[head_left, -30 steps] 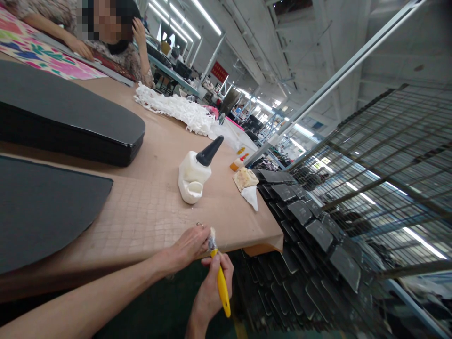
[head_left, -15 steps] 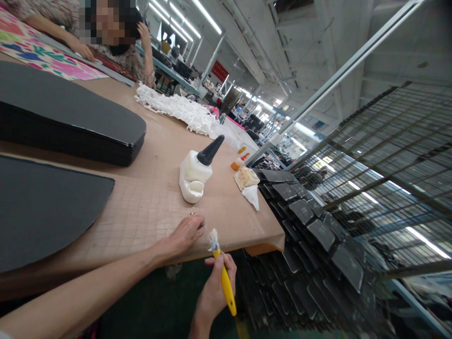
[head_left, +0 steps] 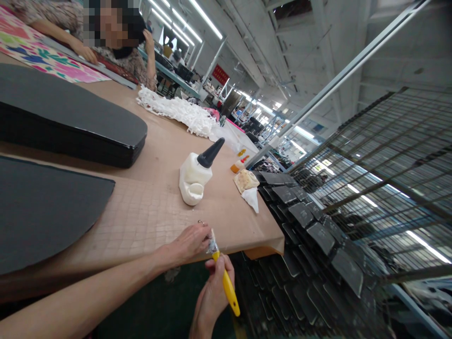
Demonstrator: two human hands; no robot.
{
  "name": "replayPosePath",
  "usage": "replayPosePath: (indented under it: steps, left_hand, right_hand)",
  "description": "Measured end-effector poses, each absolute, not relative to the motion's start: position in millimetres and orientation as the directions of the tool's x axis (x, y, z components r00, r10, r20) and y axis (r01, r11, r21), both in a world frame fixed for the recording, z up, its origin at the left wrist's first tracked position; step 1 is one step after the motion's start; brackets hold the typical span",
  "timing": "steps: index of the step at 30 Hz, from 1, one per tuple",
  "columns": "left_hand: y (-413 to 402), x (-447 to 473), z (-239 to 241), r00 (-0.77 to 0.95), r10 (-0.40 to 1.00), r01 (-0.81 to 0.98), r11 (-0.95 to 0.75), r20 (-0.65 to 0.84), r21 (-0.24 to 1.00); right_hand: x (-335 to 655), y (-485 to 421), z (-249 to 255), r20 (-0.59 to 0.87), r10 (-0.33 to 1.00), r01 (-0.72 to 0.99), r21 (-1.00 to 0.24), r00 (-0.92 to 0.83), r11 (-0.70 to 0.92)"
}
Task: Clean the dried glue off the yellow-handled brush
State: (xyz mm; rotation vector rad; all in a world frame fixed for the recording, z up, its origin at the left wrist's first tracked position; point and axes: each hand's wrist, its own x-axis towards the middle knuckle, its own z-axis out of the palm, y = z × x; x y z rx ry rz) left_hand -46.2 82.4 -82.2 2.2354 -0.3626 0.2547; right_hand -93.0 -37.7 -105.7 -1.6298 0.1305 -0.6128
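Surface: brown paper-covered worktable (head_left: 158, 150); flat black curved panels (head_left: 52, 207) at near left.
Room: long workshop under strip lights; wire rack of black pieces (head_left: 318, 235) at right.
Mid-table: white squeeze bottle with black cone nozzle (head_left: 194, 176).
Right hand (head_left: 212, 296): just below the near table edge, wrapped round a yellow-handled brush (head_left: 229, 287), bristles up.
Left hand (head_left: 190, 240): on the near edge, fingertips pinched on the bristles.

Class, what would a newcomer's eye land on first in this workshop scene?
The right hand grips a yellow-handled brush at the table edge, the left hand touching its bristles. Behind them sits a white squeeze bottle with a black nozzle; stacked black panels lie far left.
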Motion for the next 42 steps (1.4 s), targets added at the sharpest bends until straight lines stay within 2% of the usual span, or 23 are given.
replayPosePath:
  steps: [5, 12, 15, 19, 21, 28, 36, 42]
  left_hand:
    - [82.6, -42.7, -76.7, 0.958, -0.178, -0.287, -0.567, 0.225, 0.772]
    - [87.7, -33.7, -97.6, 0.962, -0.092, -0.256, -0.618, 0.256, 0.743]
    - [95.5, -32.9, -100.9, 0.961, -0.069, -0.253, -0.607, 0.267, 0.754]
    - [92.7, -39.9, -87.6, 0.951, -0.101, -0.298, -0.561, 0.293, 0.773]
    - [87.3, -43.3, -80.7, 0.935, -0.138, -0.348, -0.535, 0.327, 0.770]
    - [83.0, -39.9, -81.7, 0.937, -0.175, -0.343, -0.632, 0.303, 0.695]
    - [79.6, -39.7, -80.2, 0.933, -0.227, -0.358, -0.671, 0.280, 0.649]
    - [85.7, -33.5, -96.4, 0.929, -0.192, -0.361, -0.666, 0.318, 0.653]
  right_hand:
    - [-91.6, -40.5, -109.8, 0.341, -0.418, 0.279, -0.939, 0.842, -0.203]
    - [-102.6, -40.6, -99.3, 0.416, -0.371, 0.274, -0.884, 0.830, -0.379]
    - [-102.3, -42.5, -95.0, 0.411, -0.400, 0.274, -0.893, 0.819, -0.356]
    - [-94.6, -43.4, -100.7, 0.326, -0.463, 0.256, -0.944, 0.824, -0.208]
    - [-92.9, -42.9, -103.6, 0.318, -0.450, 0.256, -0.947, 0.834, -0.195]
    - [-98.4, -44.2, -101.3, 0.413, -0.315, 0.285, -0.879, 0.854, -0.381]
    - [-101.9, -44.3, -103.7, 0.443, -0.289, 0.281, -0.841, 0.849, -0.463]
    - [-108.1, -44.3, -100.8, 0.455, -0.310, 0.279, -0.835, 0.834, -0.474]
